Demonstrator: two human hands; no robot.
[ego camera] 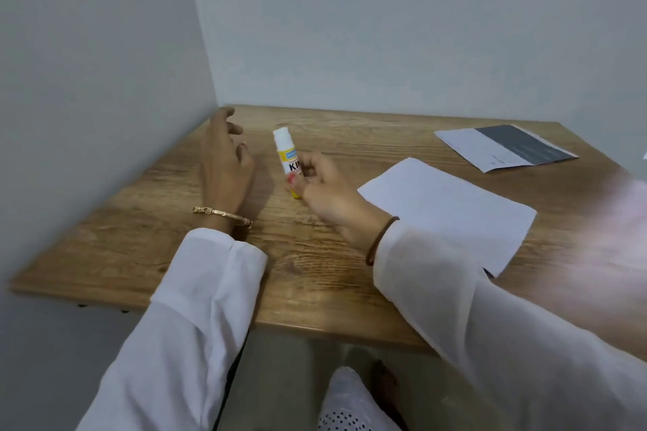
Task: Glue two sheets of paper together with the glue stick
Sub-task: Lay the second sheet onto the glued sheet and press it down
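The right hand (320, 182) is closed around the lower half of a small white glue stick with a yellow base and yellow-and-blue label (287, 159), holding it nearly upright with its base at or just above the wooden table top (175, 248); I cannot tell whether it touches. Its white top looks capped, though that is hard to confirm. The left hand (225, 164) is just beside it on the left, fingers loosely spread and curled, gripping nothing, near the table's far left corner.

A plain white sheet of paper (451, 210) lies flat by the right edge, partly under the right sleeve. A second white sheet with a dark grey printed block (504, 147) lies well apart at the far right corner.

No glue appears applied, and the sheets are still separate, so spreading and pressing together remain, in my judgement.
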